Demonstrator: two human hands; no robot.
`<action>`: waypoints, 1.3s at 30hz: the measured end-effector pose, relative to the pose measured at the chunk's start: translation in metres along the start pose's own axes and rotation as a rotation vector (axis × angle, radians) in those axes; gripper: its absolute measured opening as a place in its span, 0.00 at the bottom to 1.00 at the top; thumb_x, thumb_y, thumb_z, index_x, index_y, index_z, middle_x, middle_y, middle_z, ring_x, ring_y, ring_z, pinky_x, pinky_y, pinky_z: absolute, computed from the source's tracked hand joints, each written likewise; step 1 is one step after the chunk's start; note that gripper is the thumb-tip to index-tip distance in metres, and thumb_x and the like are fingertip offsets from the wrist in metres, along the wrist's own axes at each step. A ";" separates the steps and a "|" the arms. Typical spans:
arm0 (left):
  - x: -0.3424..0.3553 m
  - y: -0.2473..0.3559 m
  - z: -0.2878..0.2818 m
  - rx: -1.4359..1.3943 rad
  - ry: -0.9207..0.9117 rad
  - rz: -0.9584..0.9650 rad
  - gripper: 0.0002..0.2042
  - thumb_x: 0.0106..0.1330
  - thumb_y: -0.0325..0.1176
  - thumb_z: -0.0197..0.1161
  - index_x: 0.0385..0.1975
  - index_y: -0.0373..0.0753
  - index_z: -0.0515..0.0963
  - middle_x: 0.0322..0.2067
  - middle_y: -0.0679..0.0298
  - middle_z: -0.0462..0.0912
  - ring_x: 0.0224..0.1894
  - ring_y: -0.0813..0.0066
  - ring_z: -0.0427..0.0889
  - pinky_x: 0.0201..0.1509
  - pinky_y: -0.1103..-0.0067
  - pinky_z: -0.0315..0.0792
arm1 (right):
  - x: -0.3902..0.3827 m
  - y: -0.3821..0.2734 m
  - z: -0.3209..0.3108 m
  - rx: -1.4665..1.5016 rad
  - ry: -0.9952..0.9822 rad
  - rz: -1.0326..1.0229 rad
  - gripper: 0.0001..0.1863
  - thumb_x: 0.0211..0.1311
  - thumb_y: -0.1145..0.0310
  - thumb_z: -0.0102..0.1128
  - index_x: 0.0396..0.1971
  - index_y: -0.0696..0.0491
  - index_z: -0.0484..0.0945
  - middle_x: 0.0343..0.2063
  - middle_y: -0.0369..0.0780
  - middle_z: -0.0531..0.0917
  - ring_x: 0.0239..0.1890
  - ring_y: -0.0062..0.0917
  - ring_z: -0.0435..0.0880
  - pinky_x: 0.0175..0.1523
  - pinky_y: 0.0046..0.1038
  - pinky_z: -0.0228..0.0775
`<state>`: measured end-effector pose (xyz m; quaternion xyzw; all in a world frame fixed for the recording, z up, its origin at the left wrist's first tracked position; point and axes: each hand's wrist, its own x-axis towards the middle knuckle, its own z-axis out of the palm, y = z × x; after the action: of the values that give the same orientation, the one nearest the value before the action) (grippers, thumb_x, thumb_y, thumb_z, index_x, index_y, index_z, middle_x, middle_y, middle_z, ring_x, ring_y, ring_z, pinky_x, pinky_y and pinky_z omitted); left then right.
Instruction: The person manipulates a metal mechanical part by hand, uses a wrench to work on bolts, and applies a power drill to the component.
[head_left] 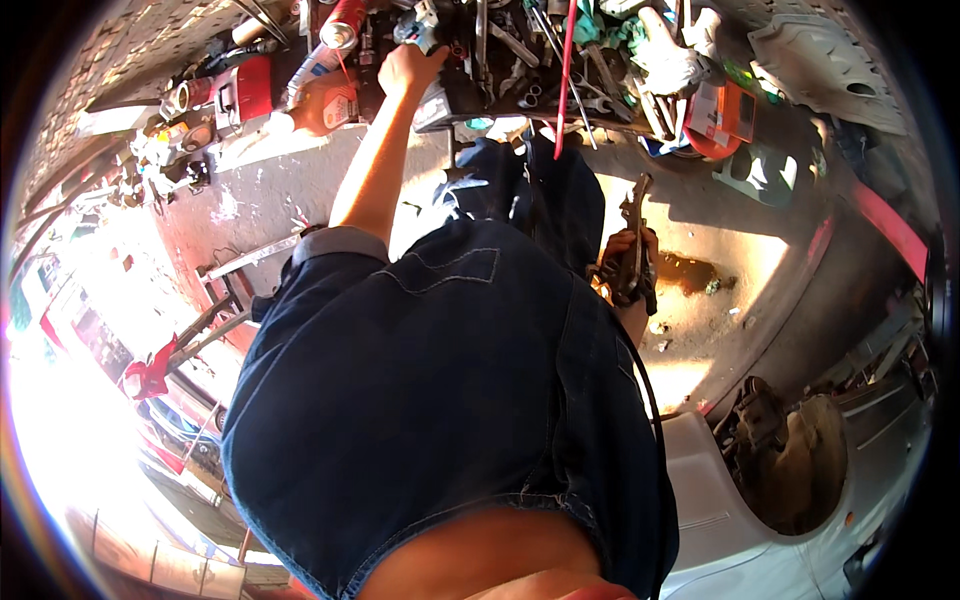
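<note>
My left hand (408,72) reaches out over the cluttered workbench at the far side, its fingers curled. Just beyond them is a grey and teal tool (424,22); whether the fingers grip it is hard to make out. Lower and to the right, my right hand (648,242) is closed round a long, dark, greasy metal part (630,262), held upright beside my leg. The part's exact kind does not show.
Wrenches (515,45), spray cans (342,30), an orange jug (330,105) and white gloves (668,52) crowd the bench. A red bar (565,80) slants upward. A car with an exposed wheel well (800,470) stands at lower right. Dark liquid (690,272) stains the floor.
</note>
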<state>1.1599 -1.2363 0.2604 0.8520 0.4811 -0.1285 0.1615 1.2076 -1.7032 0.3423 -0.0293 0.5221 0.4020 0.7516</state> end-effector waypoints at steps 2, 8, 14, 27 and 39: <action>-0.011 0.015 -0.017 0.040 0.049 0.060 0.21 0.53 0.53 0.63 0.29 0.37 0.81 0.31 0.54 0.83 0.37 0.54 0.83 0.39 0.66 0.77 | -0.002 0.005 0.004 -0.012 -0.002 -0.021 0.12 0.60 0.64 0.59 0.25 0.58 0.72 0.23 0.37 0.76 0.28 0.22 0.78 0.34 0.22 0.76; -0.045 0.082 0.014 -0.258 0.410 0.654 0.05 0.51 0.33 0.61 0.26 0.40 0.78 0.30 0.57 0.78 0.36 0.57 0.79 0.39 0.68 0.76 | 0.002 0.007 -0.008 0.038 -0.005 -0.061 0.11 0.60 0.65 0.59 0.28 0.57 0.71 0.23 0.37 0.75 0.28 0.22 0.78 0.34 0.22 0.76; -0.091 0.159 0.074 -0.186 -0.135 1.155 0.11 0.56 0.28 0.55 0.40 0.38 0.75 0.39 0.58 0.78 0.45 0.57 0.78 0.47 0.68 0.75 | -0.004 0.012 -0.018 0.105 -0.024 -0.069 0.09 0.60 0.67 0.58 0.30 0.56 0.72 0.24 0.36 0.75 0.29 0.21 0.77 0.35 0.24 0.76; -0.082 0.238 0.155 0.050 -0.018 1.068 0.08 0.61 0.35 0.53 0.32 0.40 0.77 0.36 0.60 0.77 0.37 0.64 0.79 0.35 0.69 0.76 | -0.021 0.009 -0.049 0.148 0.091 -0.118 0.09 0.58 0.66 0.60 0.31 0.55 0.72 0.23 0.35 0.76 0.27 0.20 0.78 0.35 0.21 0.76; -0.080 0.186 0.044 -0.278 0.063 0.895 0.13 0.50 0.28 0.58 0.37 0.38 0.70 0.31 0.57 0.69 0.27 0.56 0.78 0.27 0.66 0.73 | -0.015 0.000 -0.051 0.106 0.071 -0.123 0.10 0.57 0.65 0.60 0.30 0.55 0.72 0.23 0.35 0.75 0.27 0.20 0.78 0.36 0.22 0.76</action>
<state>1.2766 -1.4062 0.2780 0.9495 0.0840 0.0453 0.2991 1.1671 -1.7351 0.3313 -0.0357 0.5660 0.3256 0.7566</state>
